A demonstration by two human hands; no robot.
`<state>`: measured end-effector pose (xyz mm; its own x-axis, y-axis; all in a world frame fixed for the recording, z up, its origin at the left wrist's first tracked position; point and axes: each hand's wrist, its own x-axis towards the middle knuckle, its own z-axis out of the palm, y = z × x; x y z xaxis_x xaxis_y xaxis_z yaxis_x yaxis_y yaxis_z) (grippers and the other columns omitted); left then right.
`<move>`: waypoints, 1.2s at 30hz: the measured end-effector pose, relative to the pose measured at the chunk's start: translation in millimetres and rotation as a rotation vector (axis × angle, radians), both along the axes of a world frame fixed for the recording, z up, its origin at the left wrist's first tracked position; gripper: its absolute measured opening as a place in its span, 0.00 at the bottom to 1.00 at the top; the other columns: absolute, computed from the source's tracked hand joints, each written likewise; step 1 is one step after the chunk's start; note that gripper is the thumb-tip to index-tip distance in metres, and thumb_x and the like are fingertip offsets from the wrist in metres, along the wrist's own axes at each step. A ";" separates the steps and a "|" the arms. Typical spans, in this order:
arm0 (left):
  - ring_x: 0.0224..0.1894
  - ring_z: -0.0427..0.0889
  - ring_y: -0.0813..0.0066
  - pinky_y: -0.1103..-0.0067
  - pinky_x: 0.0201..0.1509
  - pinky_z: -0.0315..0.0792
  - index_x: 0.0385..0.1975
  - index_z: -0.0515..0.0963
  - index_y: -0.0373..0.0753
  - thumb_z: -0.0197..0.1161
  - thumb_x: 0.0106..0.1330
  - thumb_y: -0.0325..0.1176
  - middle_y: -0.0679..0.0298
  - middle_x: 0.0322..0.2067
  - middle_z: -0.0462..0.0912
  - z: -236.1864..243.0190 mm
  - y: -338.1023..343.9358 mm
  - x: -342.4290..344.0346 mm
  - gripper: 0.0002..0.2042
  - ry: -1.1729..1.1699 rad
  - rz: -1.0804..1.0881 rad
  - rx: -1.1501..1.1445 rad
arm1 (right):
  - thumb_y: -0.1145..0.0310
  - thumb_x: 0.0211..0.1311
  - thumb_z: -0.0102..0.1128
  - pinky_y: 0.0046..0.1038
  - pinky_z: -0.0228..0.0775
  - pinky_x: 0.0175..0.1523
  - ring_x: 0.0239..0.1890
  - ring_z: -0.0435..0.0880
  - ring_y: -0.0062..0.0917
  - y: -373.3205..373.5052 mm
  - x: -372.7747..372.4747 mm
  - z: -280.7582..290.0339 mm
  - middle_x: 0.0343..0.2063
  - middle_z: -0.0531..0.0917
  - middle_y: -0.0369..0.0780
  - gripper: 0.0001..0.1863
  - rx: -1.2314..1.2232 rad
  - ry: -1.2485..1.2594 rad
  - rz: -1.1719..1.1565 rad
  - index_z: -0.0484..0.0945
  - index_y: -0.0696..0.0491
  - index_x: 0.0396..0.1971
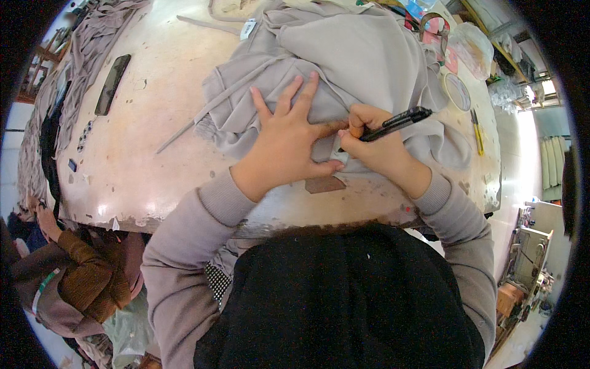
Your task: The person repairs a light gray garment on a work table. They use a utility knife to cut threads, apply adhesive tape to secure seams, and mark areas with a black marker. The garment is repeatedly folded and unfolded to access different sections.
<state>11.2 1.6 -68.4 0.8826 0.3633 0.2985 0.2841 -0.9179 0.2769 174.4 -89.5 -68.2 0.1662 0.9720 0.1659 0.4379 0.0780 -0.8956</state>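
A heap of grey cloth (362, 55), apparently a garment with thin straps, lies in front of me. My left hand (286, 132) presses flat on its near part with fingers spread. Between its thumb and forefinger shows a small pale slip (339, 150), partly covered by my hands. My right hand (378, 144) grips a black pen (399, 122) against that slip; the pen's tip is hidden by the fingers. Just below the left thumb, a brown flat piece (326, 184) rests on the table (153, 178). A white tag (247, 29) sticks out at the cloth's far left.
A dark phone (113, 85) lies left, beside more grey cloth (92, 43) along the table's edge. On the right are a roll of tape (455, 92), a yellow-and-black cutter (477, 132) and clear plastic bags (472, 49). Another person (92, 277) works at lower left.
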 end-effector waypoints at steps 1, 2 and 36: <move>0.65 0.46 0.45 0.31 0.52 0.28 0.44 0.80 0.59 0.65 0.40 0.58 0.46 0.65 0.48 0.0 -0.1 0.1 0.27 -0.003 -0.002 -0.002 | 0.77 0.46 0.58 0.20 0.48 0.22 0.18 0.55 0.12 -0.1 0.3 -0.8 0.13 0.57 0.29 0.17 0.015 -0.010 0.009 0.56 0.52 0.14; 0.65 0.46 0.45 0.31 0.52 0.28 0.44 0.80 0.59 0.65 0.40 0.58 0.46 0.65 0.48 0.0 -0.1 0.2 0.27 0.000 -0.001 0.008 | 0.77 0.47 0.57 0.19 0.48 0.23 0.18 0.55 0.12 -0.4 0.5 -1.5 0.13 0.57 0.29 0.17 0.033 -0.020 0.019 0.56 0.52 0.14; 0.67 0.45 0.46 0.33 0.54 0.26 0.44 0.80 0.54 0.64 0.43 0.59 0.47 0.66 0.46 0.6 -0.6 -1.0 0.27 0.025 0.003 -0.018 | 0.78 0.48 0.54 0.18 0.51 0.25 0.20 0.55 0.13 2.7 4.3 -8.0 0.15 0.57 0.30 0.14 0.102 -0.024 -0.043 0.57 0.53 0.16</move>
